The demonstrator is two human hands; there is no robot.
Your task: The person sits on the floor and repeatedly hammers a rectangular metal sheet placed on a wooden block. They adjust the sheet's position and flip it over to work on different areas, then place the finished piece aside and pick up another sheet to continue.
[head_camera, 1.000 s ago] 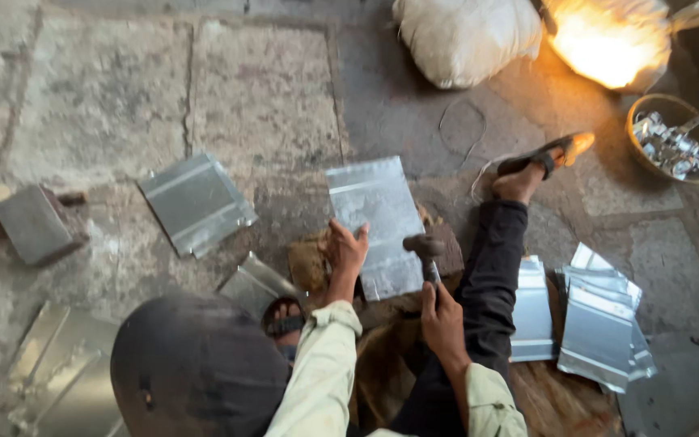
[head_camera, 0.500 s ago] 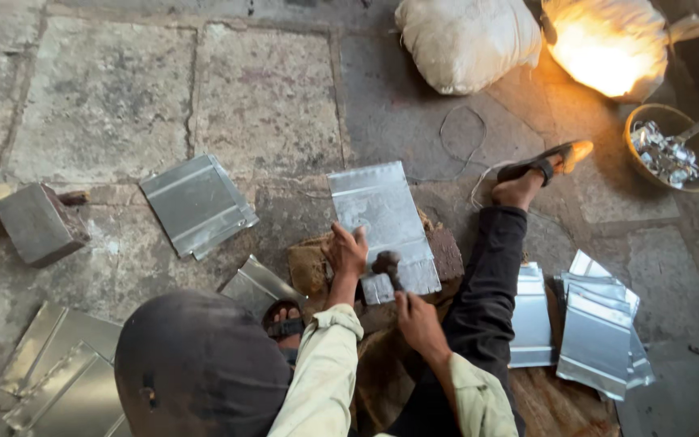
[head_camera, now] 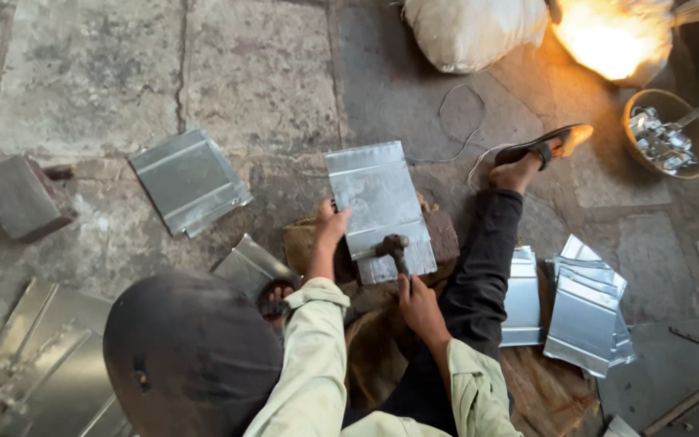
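Note:
A shiny rectangular metal sheet lies on a worn wooden block in front of me. My left hand presses on the sheet's left edge. A small hammer is gripped in my right hand, and its head rests on the sheet's near edge. My cap fills the lower left of the view. My leg in dark trousers stretches out to the right and ends in a sandal.
Another bent sheet lies on the stone floor to the left, and a smaller one is by my knee. A stack of sheets sits on the right. A metal block, a white sack and a bowl of scraps stand around.
My right hand has brought the raised hammer down and to the left onto the sheet's near edge. My left hand stays on the sheet's left edge.

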